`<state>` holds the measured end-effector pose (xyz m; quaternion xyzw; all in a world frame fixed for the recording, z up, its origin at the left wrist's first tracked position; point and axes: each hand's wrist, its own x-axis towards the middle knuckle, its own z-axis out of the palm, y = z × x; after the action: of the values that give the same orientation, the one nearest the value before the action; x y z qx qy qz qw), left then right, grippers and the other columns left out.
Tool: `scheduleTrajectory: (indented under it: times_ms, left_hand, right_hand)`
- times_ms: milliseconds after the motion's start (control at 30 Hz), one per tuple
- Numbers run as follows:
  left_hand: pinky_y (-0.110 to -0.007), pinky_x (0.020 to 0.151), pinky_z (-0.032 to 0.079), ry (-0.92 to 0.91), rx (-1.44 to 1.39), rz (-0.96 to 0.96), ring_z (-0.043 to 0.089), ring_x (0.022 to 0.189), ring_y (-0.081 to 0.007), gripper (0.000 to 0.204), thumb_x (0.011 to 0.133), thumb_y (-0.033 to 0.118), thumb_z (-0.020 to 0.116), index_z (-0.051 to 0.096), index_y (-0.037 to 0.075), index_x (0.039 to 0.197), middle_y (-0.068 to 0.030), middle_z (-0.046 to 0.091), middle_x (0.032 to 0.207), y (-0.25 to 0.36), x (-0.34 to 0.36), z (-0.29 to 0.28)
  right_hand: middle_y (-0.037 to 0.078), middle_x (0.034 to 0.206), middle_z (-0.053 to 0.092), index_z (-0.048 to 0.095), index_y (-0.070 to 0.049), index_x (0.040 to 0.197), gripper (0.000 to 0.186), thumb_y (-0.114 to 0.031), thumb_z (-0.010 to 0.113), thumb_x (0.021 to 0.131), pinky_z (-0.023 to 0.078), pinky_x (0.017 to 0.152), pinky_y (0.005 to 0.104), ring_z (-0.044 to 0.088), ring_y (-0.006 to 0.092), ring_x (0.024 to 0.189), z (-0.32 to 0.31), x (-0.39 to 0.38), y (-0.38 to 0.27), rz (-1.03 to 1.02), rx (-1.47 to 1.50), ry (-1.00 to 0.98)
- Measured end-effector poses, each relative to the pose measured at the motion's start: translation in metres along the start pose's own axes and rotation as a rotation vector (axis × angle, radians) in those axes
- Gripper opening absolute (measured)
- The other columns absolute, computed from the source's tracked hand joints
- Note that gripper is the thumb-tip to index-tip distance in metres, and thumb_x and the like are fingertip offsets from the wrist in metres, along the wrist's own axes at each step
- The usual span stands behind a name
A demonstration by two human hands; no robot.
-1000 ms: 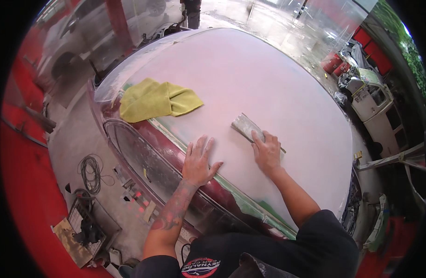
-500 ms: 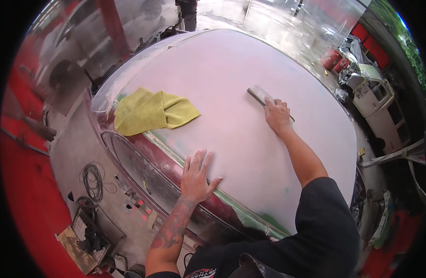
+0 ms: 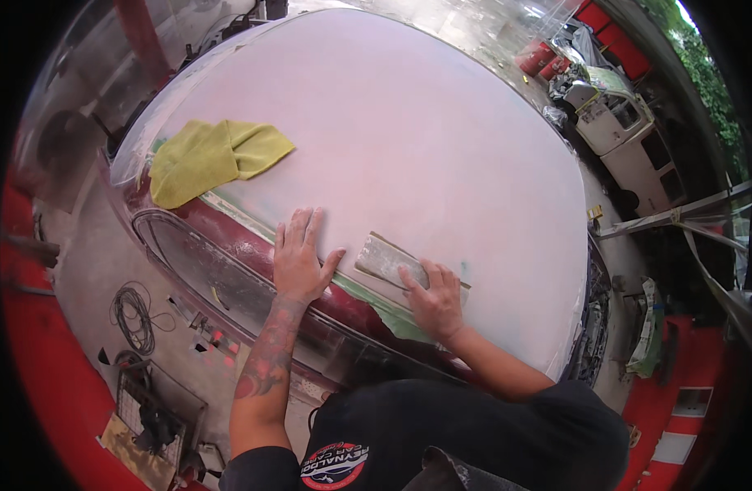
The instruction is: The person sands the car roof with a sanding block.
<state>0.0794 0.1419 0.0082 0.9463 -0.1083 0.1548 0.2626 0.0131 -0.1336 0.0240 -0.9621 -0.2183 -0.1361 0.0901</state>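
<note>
Sliding grey block (image 3: 384, 259) nearer green edge (image 3: 402, 324) of roof (image 3: 384, 147), clamping right hand (image 3: 435, 304) on it; resting left hand (image 3: 300, 266) spread, gripping nothing; ideally keeping block flat, pressing evenly.

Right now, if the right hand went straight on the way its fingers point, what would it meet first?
Apparently nothing: the right hand, holding the sanding block, points across the pale car roof, and that way looks free, though depth is uncertain.

pale car roof (image 3: 392, 106) | yellow cloth (image 3: 216, 159), left | grey block (image 3: 381, 255), near edge
</note>
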Motion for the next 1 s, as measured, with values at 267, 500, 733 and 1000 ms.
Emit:
scheduleTrajectory:
  times_ms: [267,500,733,1000]
  left_hand:
    - [-0.055,0.12,0.024,-0.038,-0.01,-0.014,0.039,0.143,-0.0365,0.077,0.09,0.045,0.066,0.041,0.007,0.152,-0.0184,0.045,0.151,0.003,-0.007,-0.007]
    - [-0.056,0.118,0.026,-0.028,-0.024,0.009,0.04,0.142,-0.0387,0.076,0.089,0.045,0.068,0.043,0.006,0.15,-0.0193,0.046,0.15,0.006,-0.002,-0.007]
    - [-0.056,0.117,0.027,-0.014,0.002,0.006,0.039,0.143,-0.0367,0.077,0.088,0.046,0.069,0.043,0.008,0.15,-0.0178,0.046,0.149,-0.003,-0.004,-0.002]
    - [-0.055,0.119,0.024,-0.07,0.023,-0.031,0.037,0.144,-0.0363,0.077,0.087,0.042,0.07,0.043,0.007,0.15,-0.0179,0.044,0.152,0.005,-0.003,-0.007]
  right_hand:
    - [0.021,0.125,0.06,0.064,-0.017,0.133,0.044,-0.018,0.069,0.089,0.046,0.093,0.0491,0.056,0.039,0.11,0.027,0.138,0.081,-0.031,0.024,0.062]
    - [0.017,0.132,0.059,0.06,-0.026,0.138,0.041,-0.034,0.056,0.098,0.047,0.096,0.0512,0.056,0.038,0.119,0.064,0.292,0.182,0.358,-0.162,-0.054]
    - [0.018,0.131,0.057,0.063,-0.019,0.132,0.046,-0.017,0.07,0.087,0.044,0.095,0.0485,0.055,0.0367,0.112,0.025,0.118,0.089,0.025,0.003,0.067]
    - [0.015,0.128,0.057,0.066,-0.02,0.129,0.051,-0.013,0.073,0.079,0.045,0.095,0.0481,0.055,0.0352,0.112,-0.021,-0.005,0.044,-0.074,0.076,-0.035]
